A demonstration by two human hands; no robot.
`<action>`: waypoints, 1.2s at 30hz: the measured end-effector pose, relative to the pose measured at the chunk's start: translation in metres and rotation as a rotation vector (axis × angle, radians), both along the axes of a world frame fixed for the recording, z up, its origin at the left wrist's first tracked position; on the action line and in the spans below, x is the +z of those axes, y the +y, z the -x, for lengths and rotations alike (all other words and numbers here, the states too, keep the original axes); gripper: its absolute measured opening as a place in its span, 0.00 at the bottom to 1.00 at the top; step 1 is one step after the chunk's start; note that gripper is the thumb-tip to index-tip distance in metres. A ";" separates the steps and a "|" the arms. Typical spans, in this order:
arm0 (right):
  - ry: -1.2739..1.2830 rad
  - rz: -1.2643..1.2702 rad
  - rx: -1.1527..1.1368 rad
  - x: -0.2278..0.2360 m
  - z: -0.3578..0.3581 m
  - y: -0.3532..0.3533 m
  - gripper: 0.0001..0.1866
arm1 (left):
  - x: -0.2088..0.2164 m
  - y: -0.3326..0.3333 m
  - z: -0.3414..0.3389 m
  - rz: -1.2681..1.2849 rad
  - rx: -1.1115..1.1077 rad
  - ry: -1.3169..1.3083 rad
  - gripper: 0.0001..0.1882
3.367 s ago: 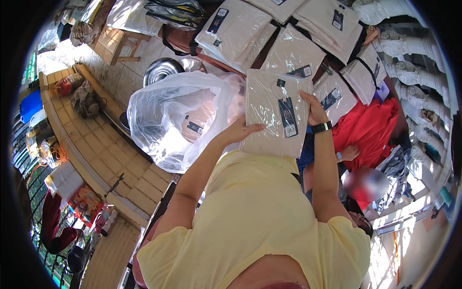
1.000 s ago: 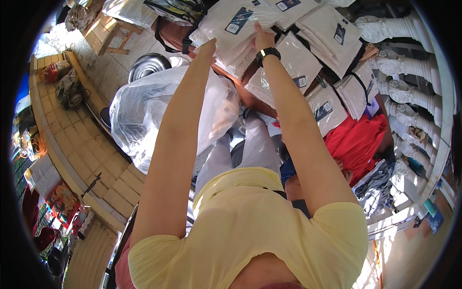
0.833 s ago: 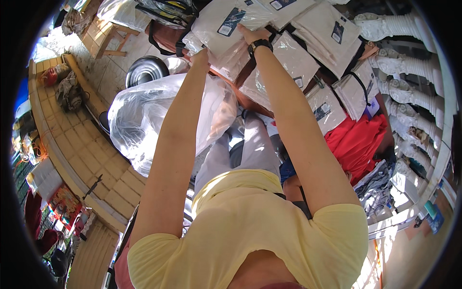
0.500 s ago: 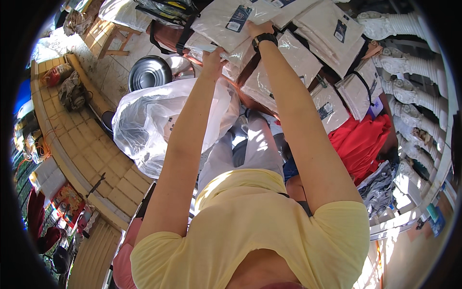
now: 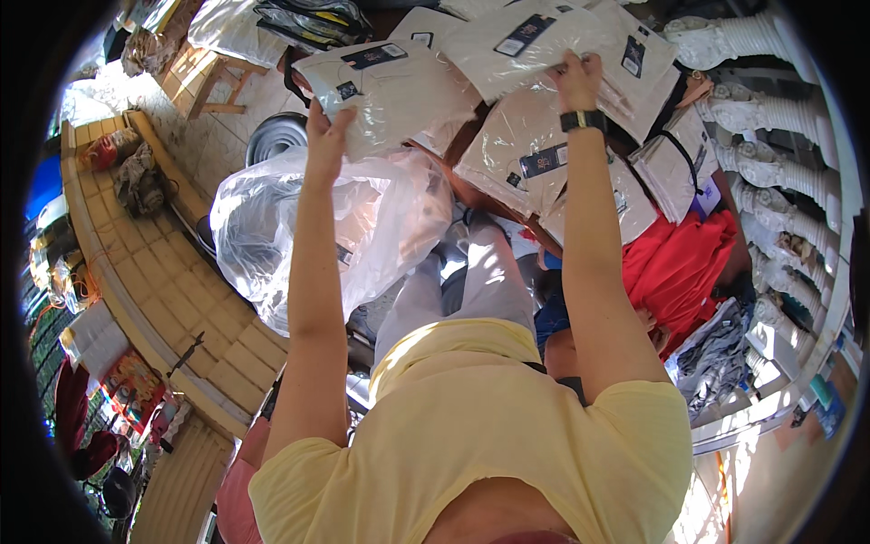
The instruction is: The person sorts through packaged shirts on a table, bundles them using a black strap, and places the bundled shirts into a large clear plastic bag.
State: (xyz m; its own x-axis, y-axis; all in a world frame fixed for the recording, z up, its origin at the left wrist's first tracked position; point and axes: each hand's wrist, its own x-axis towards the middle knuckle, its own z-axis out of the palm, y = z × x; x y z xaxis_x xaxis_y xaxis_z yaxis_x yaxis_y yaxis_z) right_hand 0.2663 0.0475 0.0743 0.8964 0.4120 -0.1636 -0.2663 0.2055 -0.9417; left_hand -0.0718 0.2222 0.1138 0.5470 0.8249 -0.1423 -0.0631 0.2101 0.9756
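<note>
"What does the left hand hold?"

"From my end, I see the left hand (image 5: 326,143) pinching the near left corner of a cream packet (image 5: 408,102), folded cloth in clear plastic. The packet spreads out beyond the fingers, near the far rim of the big clear plastic bag (image 5: 258,227). Whether they touch, I can't tell."

"And the right?"

"My right hand (image 5: 577,86) is closed on the near edge of a second packet (image 5: 518,69), same cream cloth, same clear wrap. A black wristwatch (image 5: 584,120) sits on that wrist."

"Any labels?"

"Plenty. The one on the left carries a long navy tag (image 5: 374,56) and a small dark square (image 5: 347,89) below it. The one on the right has a navy rectangle (image 5: 526,34) with pale marks. The lettering is too small for me to make out."

"What lies around them?"

"Another wrapped packet (image 5: 498,136) lies nearer me, its dark label (image 5: 544,161) facing up. A bright red cloth (image 5: 681,272) lies to the right. Through the bag's plastic I spot one more dark tag (image 5: 344,255)."
</note>
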 end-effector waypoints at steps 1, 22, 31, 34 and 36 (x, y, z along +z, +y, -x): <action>0.036 -0.049 0.035 0.003 -0.003 -0.021 0.08 | 0.009 0.012 0.016 0.000 -0.069 0.061 0.22; 0.090 0.345 0.008 -0.062 0.031 -0.170 0.25 | -0.077 0.029 -0.176 -0.904 -0.108 1.226 0.45; 0.184 -0.163 0.194 0.061 0.065 -0.045 0.24 | -0.156 0.104 -0.038 -0.185 -0.065 0.842 0.39; 0.077 -0.230 0.154 0.040 0.067 0.016 0.22 | -0.131 0.113 -0.031 0.219 -0.101 0.677 0.30; 0.052 -0.136 0.129 -0.006 0.062 0.050 0.24 | -0.064 0.083 -0.040 0.045 -0.021 0.716 0.25</action>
State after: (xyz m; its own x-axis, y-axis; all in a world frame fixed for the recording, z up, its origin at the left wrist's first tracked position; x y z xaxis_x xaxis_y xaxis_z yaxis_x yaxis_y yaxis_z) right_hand 0.2038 0.0979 0.0684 0.8266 0.5441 -0.1436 -0.3466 0.2912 -0.8917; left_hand -0.0318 0.3053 0.0498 0.3224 0.8001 -0.5058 0.5940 0.2451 0.7662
